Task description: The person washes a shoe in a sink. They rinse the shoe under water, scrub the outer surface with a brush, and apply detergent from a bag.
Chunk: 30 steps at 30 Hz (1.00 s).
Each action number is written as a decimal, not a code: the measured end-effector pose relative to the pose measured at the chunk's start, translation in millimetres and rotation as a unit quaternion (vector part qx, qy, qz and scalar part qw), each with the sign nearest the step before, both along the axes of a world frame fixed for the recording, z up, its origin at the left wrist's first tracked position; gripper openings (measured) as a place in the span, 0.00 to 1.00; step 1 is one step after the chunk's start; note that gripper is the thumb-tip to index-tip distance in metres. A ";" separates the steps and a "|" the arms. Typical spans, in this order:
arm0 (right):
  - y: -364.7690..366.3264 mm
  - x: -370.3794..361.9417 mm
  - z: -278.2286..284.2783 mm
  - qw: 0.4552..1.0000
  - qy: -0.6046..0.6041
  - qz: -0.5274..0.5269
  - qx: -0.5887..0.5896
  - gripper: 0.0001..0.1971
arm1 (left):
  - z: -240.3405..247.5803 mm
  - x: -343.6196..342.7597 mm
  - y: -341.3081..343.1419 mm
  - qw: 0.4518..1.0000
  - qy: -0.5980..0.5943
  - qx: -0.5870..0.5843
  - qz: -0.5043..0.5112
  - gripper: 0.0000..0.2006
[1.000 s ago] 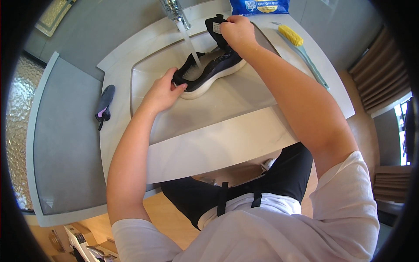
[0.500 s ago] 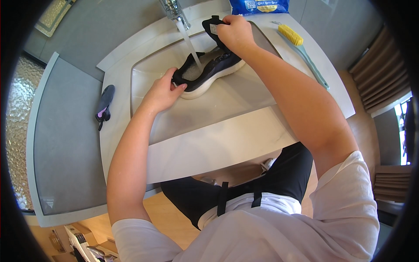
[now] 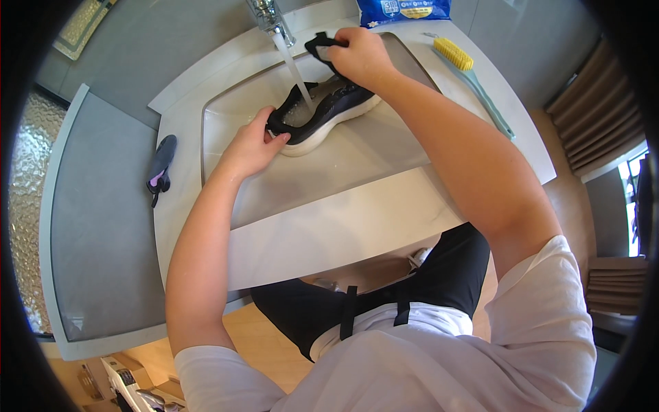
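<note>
A black sneaker (image 3: 328,115) with a thick white sole lies slantwise in the pale basin (image 3: 329,182), its heel toward the left. My left hand (image 3: 252,145) is closed around the heel, thumb on the near side. At the far end, my right hand (image 3: 362,60) pinches the shoe's black tongue (image 3: 322,49) and holds it pulled up, away from the opening. From the chrome faucet (image 3: 270,15) a stream of water (image 3: 291,67) runs straight into the shoe, where bubbly water shows.
On the counter's right lies a brush (image 3: 475,82) with yellow bristles and a teal handle. Behind it stands a blue plastic package (image 3: 405,9). A dark grey object with a strap (image 3: 162,163) rests on the left counter, near a grey panel (image 3: 103,226).
The tongue in my right hand has dipped slightly down and left, and its pale label shows less. My left hand keeps its hold on the heel. Water still runs.
</note>
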State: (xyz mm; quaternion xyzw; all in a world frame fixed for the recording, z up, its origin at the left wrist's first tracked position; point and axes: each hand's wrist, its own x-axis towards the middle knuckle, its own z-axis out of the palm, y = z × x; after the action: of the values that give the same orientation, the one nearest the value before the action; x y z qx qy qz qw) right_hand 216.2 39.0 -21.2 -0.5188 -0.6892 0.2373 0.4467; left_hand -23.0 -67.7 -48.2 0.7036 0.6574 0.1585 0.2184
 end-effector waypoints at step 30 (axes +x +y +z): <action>-18.3 -11.7 -9.3 0.881 -0.444 0.117 -0.115 0.31 | -13.2 -6.3 10.5 0.999 -0.008 0.030 -0.026 0.31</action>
State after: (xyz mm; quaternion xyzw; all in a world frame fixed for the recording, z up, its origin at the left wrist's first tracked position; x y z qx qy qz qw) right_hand 204.5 20.7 -30.5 -0.5328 -0.8390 0.1105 -0.0005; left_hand -29.3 -57.2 -61.4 0.7255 0.6320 0.1776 0.2067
